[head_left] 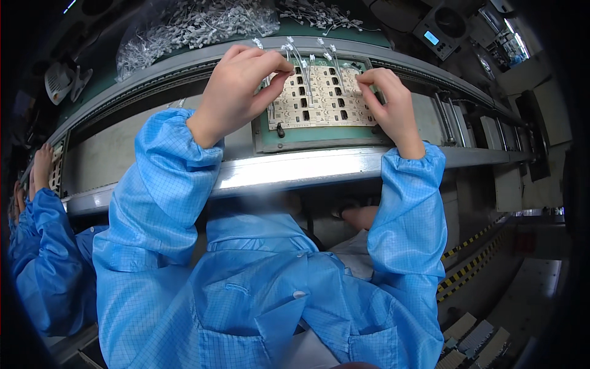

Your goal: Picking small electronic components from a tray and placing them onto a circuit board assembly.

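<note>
A panel of cream circuit boards [326,115] with black parts in rows lies on a green carrier [301,136] in front of me. Several short wires with white connectors [334,55] stand up or lean along its far part. Over the panel's far left, my left hand [241,92] has thumb and forefinger pinched together; whatever is between them is hidden. My right hand [391,106] is at the panel's right side, its fingertips drawn together close to the board surface. I cannot make out what these fingers hold.
The carrier sits between metal conveyor rails [301,171]. Behind them, a clear plastic bag [196,31] of white-connector wires lies beside a loose wire pile [322,15]. A device with a lit display [431,38] stands far right. At left, another person's hand [43,165] touches a similar board.
</note>
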Demonstrator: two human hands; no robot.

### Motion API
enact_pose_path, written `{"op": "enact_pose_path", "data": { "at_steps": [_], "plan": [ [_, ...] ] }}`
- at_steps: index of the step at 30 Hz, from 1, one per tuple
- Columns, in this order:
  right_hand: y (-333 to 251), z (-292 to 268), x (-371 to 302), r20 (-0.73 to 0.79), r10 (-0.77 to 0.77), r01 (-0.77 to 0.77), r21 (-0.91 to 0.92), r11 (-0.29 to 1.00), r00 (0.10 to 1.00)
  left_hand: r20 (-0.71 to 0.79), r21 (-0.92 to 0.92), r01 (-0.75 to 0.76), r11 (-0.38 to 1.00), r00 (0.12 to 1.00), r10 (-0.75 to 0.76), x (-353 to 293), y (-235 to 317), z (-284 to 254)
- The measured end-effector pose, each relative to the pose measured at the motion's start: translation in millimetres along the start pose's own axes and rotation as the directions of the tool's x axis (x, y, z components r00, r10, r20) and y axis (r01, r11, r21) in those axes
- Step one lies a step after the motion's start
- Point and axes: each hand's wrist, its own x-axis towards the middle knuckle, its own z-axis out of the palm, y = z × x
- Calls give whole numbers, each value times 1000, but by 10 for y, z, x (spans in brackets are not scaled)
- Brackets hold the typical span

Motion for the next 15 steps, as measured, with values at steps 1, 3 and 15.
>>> {"op": "enact_pose_path", "data": {
  "at_steps": [1,3,15],
  "plan": [
    [-17,11,5,-85,41,-38,33,999,996,-9,-7,-2,1000,1000,2,-20,1,3],
    [-27,26,4,-156,87,-77,70,995,984,-19,-21,5,1000,1000,-5,-32,18,7],
    [-87,-18,-117,157,45,-40,-34,999,987,82,-51,27,998,996,-22,-89,76,64]
  ]
}}
